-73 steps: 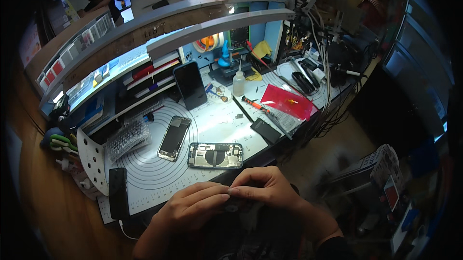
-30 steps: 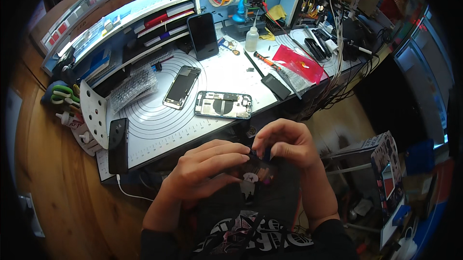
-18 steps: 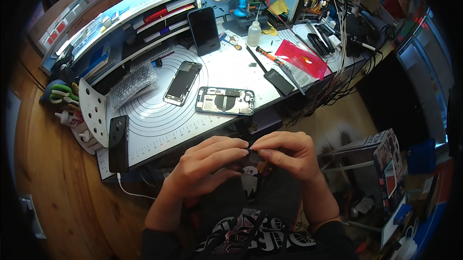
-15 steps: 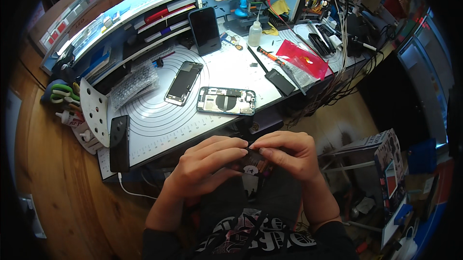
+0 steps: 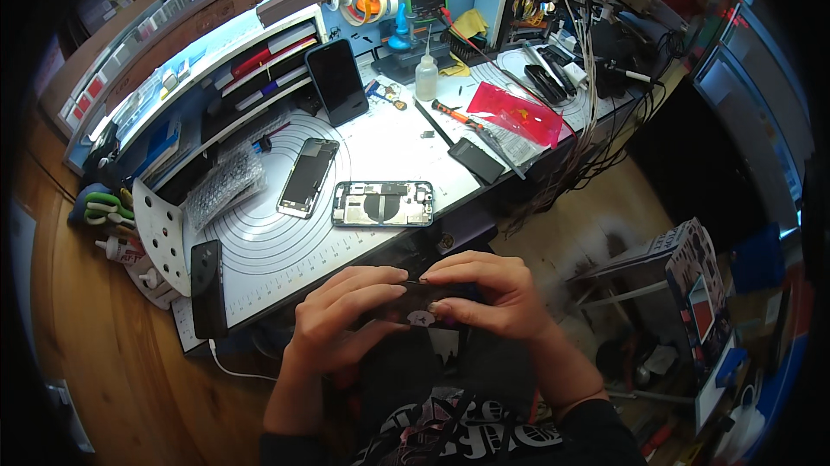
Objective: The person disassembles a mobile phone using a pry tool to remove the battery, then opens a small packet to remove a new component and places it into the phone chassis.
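1. Head view: left hand (image 5: 339, 312) and right hand (image 5: 500, 293) at lower centre of frame, fingertips just beside each other.
2. On the left hand, fingers together and curved over, thumb apart below. On the right, index and thumb parted at the tips. Anything pinched between: too dark, cannot tell.
3. Opened phone body (image 5: 383, 204) at centre of frame, flat on white mat (image 5: 396, 153), above both hands and apart from them. Detached screen panel (image 5: 309, 177) just to its upper left, inner side up.
4. Progress, judged from layout: opening done, panel off, internals exposed. Body and panel not rejoined. Anything else left: cannot tell.
5. Counts, work area: hands 2, opened body 1, panel 1.
6. Counts, left half: upright phone (image 5: 337, 81) 1, dark phone (image 5: 207, 289) 1 with white cable (image 5: 213, 350) 1, bubble-wrap bundle (image 5: 225, 189) 1.
7. Counts, right of centre: squeeze bottle (image 5: 426, 81) 1, red sheet (image 5: 514, 111) 1, orange-and-black tool (image 5: 456, 113) 1, small black slab (image 5: 475, 161) 1.
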Tool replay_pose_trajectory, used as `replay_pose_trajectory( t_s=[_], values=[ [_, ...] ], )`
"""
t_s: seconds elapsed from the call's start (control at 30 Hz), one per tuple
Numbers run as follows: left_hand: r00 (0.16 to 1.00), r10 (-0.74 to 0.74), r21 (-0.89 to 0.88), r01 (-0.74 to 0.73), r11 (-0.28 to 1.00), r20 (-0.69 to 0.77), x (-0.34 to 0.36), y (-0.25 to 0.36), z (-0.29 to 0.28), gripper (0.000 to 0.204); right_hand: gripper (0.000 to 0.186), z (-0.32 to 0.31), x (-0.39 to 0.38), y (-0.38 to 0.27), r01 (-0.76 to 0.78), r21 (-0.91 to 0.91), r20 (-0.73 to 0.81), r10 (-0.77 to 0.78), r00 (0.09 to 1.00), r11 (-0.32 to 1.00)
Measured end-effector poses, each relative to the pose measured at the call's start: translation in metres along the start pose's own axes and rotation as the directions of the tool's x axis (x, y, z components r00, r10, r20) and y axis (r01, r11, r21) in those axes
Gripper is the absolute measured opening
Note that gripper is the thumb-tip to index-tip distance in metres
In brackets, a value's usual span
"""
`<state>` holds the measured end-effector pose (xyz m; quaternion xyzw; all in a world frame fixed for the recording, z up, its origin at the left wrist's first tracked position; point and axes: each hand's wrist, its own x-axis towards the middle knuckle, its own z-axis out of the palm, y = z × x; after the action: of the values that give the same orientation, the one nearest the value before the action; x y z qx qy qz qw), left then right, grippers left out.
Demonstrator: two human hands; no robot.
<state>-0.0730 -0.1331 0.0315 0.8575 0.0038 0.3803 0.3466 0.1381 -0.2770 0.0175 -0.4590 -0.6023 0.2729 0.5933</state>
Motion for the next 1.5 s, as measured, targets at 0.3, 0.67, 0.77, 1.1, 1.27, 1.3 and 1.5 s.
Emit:
replay_pose_trajectory(
  t_s=[0.3,0.67,0.77,1.1,1.27,1.3,1.5],
  values=[
    [0.999,-0.05,-0.021,0.05,0.999,-0.018,0.004,-0.005,0.006,0.05,0.035,-0.006,0.004,0.012,-0.013,0.017,0.01,0.013,1.0,1.0],
    [0.997,-0.067,-0.046,0.068,0.997,0.026,0.012,-0.018,0.011,0.051,0.04,-0.014,0.006,0.028,-0.048,0.059,-0.007,0.049,0.999,0.997],
    [0.997,-0.074,-0.066,0.075,0.995,0.013,0.016,-0.02,0.014,0.051,0.04,-0.016,0.008,0.032,-0.04,0.135,0.004,0.04,0.999,0.99],
    [0.994,-0.101,-0.134,0.095,0.986,-0.037,0.017,-0.019,0.019,0.049,0.036,-0.015,0.011,0.038,0.048,0.15,-0.045,-0.041,0.998,0.988],
    [0.992,-0.124,-0.089,0.121,0.989,-0.026,0.014,-0.013,0.017,0.047,0.034,-0.013,0.009,0.03,0.114,0.029,-0.082,-0.111,0.99,0.993],
    [0.992,-0.117,-0.09,0.113,0.99,-0.043,0.014,-0.012,0.017,0.047,0.035,-0.011,0.008,0.031,0.126,0.018,-0.084,-0.124,0.989,0.992],
    [0.984,-0.161,-0.09,0.154,0.984,-0.072,0.0,-0.017,0.02,0.047,0.034,-0.005,0.004,0.039,0.224,-0.064,-0.106,-0.23,0.967,0.973]
  ],
)
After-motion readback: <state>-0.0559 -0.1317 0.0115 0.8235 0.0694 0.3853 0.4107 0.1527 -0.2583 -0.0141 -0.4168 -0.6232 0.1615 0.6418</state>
